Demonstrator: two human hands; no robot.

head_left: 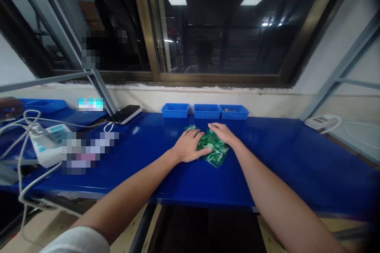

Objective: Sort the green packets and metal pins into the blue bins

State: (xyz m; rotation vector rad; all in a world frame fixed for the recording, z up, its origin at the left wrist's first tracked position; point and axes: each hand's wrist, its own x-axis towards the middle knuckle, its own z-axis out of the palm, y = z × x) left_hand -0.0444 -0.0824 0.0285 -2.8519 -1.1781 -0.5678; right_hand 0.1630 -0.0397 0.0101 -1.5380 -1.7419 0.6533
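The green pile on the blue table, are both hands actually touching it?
Touching. The head view shows the left hand and right hand lying flat on the green pile.

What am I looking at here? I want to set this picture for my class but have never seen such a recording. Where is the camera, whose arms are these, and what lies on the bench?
There is no machine here: a person wears a camera on the head, looking forward and down, so the two bare arms reaching in from below are the wearer's own. The left hand and the right hand both rest flat on a pile of small green packets on a blue bench; neither hand grips anything. Behind the pile stand three blue trays in a row along the wall. To the left lie a phone, white cables and a white device, partly blurred. A white power strip sits far right. Above is a dark window.
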